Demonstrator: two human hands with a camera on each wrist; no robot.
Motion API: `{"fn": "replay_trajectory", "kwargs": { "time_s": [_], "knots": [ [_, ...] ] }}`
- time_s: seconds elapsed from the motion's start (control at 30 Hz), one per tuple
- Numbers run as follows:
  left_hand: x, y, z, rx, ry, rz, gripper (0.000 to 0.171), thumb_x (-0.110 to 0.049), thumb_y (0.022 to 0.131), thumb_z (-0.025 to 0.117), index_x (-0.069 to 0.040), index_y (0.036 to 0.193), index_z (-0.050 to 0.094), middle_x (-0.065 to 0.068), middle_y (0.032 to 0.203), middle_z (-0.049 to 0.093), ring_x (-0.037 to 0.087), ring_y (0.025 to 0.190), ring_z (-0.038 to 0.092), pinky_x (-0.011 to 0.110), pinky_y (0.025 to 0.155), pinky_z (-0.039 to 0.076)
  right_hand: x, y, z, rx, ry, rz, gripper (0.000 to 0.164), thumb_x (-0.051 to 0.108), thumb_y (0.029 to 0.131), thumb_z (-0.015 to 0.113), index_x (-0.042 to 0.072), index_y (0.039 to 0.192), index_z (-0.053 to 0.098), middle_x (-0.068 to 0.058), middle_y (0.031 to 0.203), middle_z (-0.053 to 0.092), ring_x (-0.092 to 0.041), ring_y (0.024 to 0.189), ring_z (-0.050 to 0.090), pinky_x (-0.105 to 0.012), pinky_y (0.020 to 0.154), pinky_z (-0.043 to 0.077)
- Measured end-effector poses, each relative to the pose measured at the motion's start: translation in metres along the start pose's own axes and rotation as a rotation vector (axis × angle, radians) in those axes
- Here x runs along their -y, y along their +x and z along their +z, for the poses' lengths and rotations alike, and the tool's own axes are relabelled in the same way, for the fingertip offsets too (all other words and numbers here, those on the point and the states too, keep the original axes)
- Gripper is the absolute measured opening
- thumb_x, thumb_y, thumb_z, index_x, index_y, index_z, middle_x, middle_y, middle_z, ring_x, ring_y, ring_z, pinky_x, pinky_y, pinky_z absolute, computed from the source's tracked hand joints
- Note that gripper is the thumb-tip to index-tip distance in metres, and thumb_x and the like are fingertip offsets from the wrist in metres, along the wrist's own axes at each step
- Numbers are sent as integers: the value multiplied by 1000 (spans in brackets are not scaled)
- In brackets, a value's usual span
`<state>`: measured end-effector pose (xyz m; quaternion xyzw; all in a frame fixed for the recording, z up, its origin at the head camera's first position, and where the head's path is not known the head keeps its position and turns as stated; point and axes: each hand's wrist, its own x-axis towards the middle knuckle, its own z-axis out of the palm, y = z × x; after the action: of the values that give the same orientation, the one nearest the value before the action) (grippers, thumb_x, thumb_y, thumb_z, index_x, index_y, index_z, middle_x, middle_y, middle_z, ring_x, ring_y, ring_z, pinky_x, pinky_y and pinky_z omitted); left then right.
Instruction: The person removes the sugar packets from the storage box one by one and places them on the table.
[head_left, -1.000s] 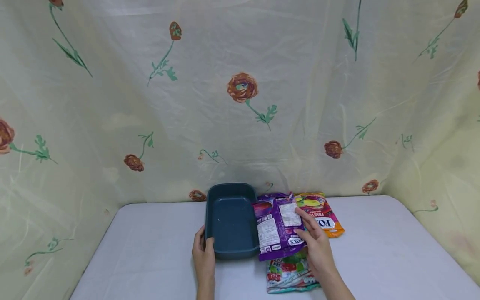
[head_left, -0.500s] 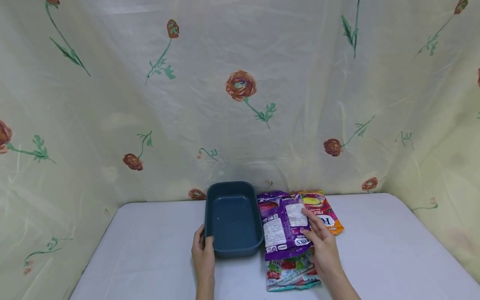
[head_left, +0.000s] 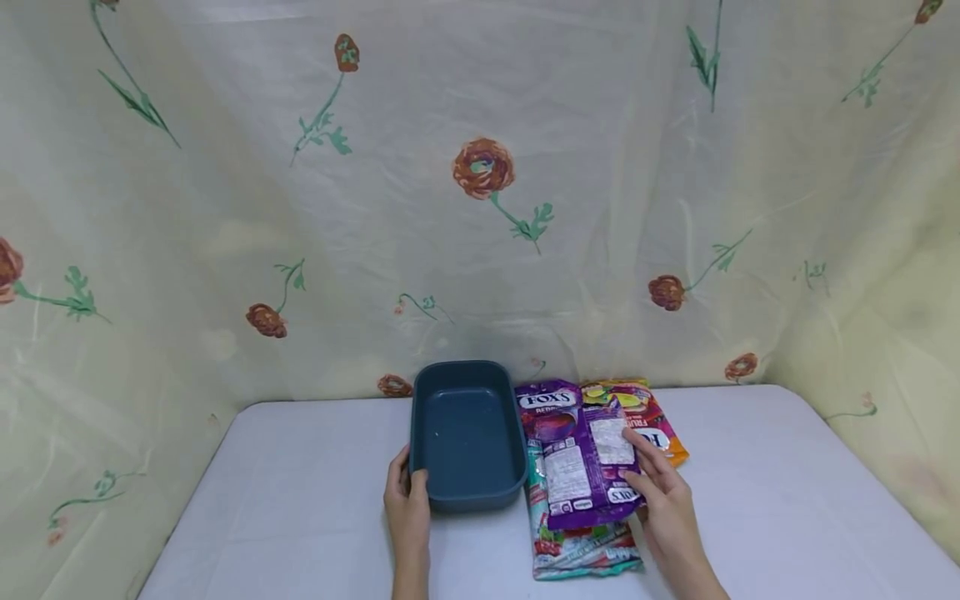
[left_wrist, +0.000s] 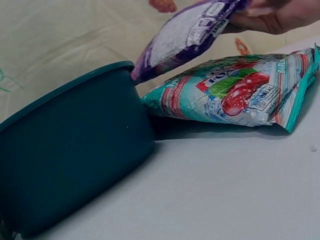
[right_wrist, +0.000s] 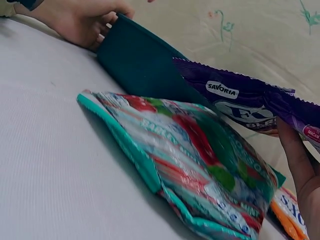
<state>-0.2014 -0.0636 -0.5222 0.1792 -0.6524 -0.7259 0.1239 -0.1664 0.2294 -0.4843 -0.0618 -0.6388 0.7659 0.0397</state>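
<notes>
My left hand grips the near left corner of a dark teal plastic tub, whose inside shows nothing in it. My right hand holds a purple candy bag by its right side, with the printed back facing up. In both wrist views this bag is raised above a teal-and-red candy bag lying on the table. Behind it, a second purple candy bag with a FOX'S label lies partly covered, right of the tub. An orange candy bag is partly hidden behind the held bag.
A white-covered table extends to both sides of the tub and bags. Its back edge meets a pale curtain printed with brown flowers, which also hangs at left and right.
My right hand has moved the held purple bag to the right, away from the tub. More of the second purple bag and the teal-and-red bag shows. My left hand stays on the tub.
</notes>
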Motion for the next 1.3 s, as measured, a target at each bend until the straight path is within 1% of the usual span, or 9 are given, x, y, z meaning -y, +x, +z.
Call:
{"fn": "replay_trajectory", "kwargs": {
  "time_s": [0.13, 0.3, 0.57, 0.67, 0.87, 0.93, 1.1, 1.17, 1.3],
  "knots": [
    [0, 1, 1, 0, 2, -2, 50, -8, 88, 46, -9, 137, 46, 16, 145, 43, 31, 137, 37, 50, 111, 33, 0, -1, -10, -10, -3, 35, 55, 13, 96, 50, 20, 147, 32, -7, 159, 19, 12, 111, 51, -15, 90, 50],
    [-2, 3, 1, -6, -7, 3, 49, -7, 88, 46, -9, 137, 46, 17, 144, 44, 31, 137, 38, 50, 111, 33, 0, -2, -24, -23, 20, 73, 58, 17, 95, 52, 24, 148, 31, -2, 160, 14, 16, 109, 49, -12, 89, 49],
    [-2, 3, -1, -11, 17, -3, 49, -7, 88, 45, -8, 136, 47, 19, 143, 44, 33, 134, 41, 51, 108, 37, -9, -3, -61, -32, 34, 25, 61, 14, 94, 54, 21, 149, 29, 3, 159, 12, 21, 106, 49, -11, 88, 49],
    [-1, 4, -2, -10, 31, -15, 49, -7, 88, 45, -8, 136, 46, 19, 144, 43, 34, 134, 40, 51, 108, 37, -17, -4, -77, -29, 20, 15, 61, 11, 94, 54, 22, 149, 29, 8, 157, 18, 22, 105, 48, -11, 87, 50],
    [0, 6, -2, -14, 38, -10, 48, -8, 87, 45, -8, 136, 47, 18, 144, 44, 33, 134, 41, 51, 108, 37, -28, -2, -102, 5, 49, -79, 58, 4, 92, 53, 23, 145, 38, 26, 139, 42, 21, 108, 48, -9, 86, 49],
    [0, 7, -2, -20, 36, -7, 48, -8, 87, 46, -8, 135, 47, 18, 144, 44, 33, 134, 42, 51, 108, 38, -29, -2, -106, -12, 26, -60, 58, 5, 93, 53, 25, 144, 39, 27, 138, 43, 23, 109, 46, -6, 86, 47],
    [-1, 6, 0, -24, 33, -8, 48, -8, 87, 46, -8, 135, 48, 19, 142, 46, 34, 132, 43, 51, 107, 39, -26, -3, -110, -81, -54, 72, 61, 9, 92, 54, 27, 147, 33, 40, 124, 45, 28, 102, 43, -3, 81, 46],
    [-1, 6, 0, -18, 30, -11, 48, -8, 87, 46, -8, 135, 48, 20, 142, 46, 34, 132, 43, 51, 107, 39, -26, -4, -111, -94, -82, 108, 64, 10, 92, 56, 24, 148, 30, 44, 111, 49, 25, 99, 47, -6, 78, 49],
    [-1, 4, 1, -9, 27, -28, 49, -8, 87, 46, -9, 136, 47, 20, 143, 44, 35, 134, 41, 51, 107, 38, -25, -7, -113, -103, -121, 154, 63, 13, 91, 58, 26, 147, 33, 41, 99, 54, 16, 91, 56, -19, 75, 56]
  ]
}}
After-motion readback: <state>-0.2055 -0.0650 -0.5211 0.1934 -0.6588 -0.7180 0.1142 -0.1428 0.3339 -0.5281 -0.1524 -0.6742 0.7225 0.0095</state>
